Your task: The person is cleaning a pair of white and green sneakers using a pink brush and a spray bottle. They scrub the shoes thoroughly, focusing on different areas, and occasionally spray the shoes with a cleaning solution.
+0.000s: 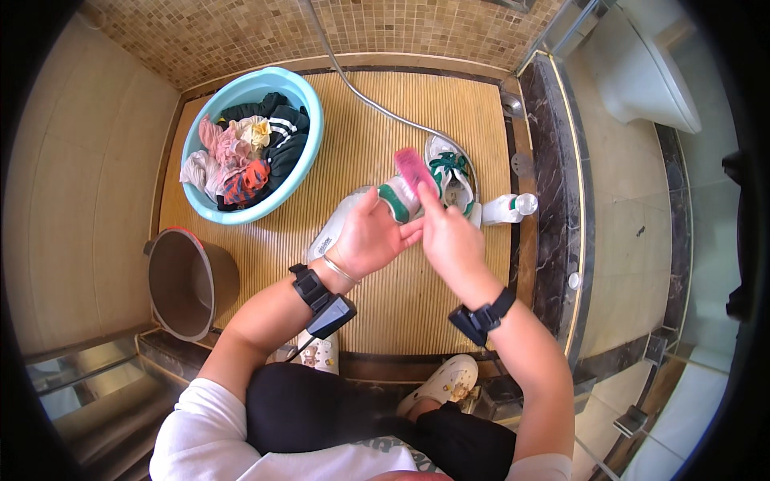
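My right hand (453,244) is closed around a pink scrubbing brush (413,167), with the index finger stretched along its back. The brush is over a white sneaker with a green band (395,200). My left hand (373,240) is just on the near side of this sneaker, palm up and thumb raised. Its fingers are stretched toward my right hand and seem to touch it. Beside the brush, a second white sneaker with green laces (451,170) rests on the ribbed mat. Left of the sneakers lies a whitish printed item (327,232), partly hidden by my left hand.
A light-blue basin (316,136) of clothes stands at the far left on the mat (377,309). Nearer is a brown bucket (224,276). A metal shower hose (377,106) runs to the sneakers. A white bottle (504,210) lies at the right, before a dark stone kerb (553,192).
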A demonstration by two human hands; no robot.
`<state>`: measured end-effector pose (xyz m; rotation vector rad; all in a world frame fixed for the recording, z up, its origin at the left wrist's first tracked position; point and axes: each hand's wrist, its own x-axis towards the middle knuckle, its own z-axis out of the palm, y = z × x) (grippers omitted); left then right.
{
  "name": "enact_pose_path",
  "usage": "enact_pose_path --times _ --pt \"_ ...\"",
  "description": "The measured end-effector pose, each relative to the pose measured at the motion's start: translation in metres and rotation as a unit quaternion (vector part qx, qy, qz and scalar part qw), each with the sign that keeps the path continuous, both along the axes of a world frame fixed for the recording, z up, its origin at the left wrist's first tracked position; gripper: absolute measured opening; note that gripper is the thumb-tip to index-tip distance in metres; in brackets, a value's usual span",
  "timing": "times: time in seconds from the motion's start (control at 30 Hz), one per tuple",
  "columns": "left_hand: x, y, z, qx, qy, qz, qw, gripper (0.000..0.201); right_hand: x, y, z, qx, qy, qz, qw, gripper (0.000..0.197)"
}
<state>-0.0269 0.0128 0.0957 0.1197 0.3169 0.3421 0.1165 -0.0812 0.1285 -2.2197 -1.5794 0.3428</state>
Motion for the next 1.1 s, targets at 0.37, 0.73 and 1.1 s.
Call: enact_pose_path --times 0.37,0.73,1.1 --pt "-0.008 -0.003 0.005 -0.014 0.002 0.017 1.000 0.055 0.011 0.004 -0.001 0.008 -0.044 -0.002 0.999 0.051" --pt "-0.014 -0.001 -0.001 0.081 0.072 0.002 0.994 0.044 0.028 -0.001 0.012 0.074 0.003 -0.045 0.996 0.043" --pt "-0.008 -0.009 0.008 0.156 0.113 -0.002 0.981 0.035 0.016 -0.029 0.039 0.093 -0.003 -0.006 0.996 0.051"
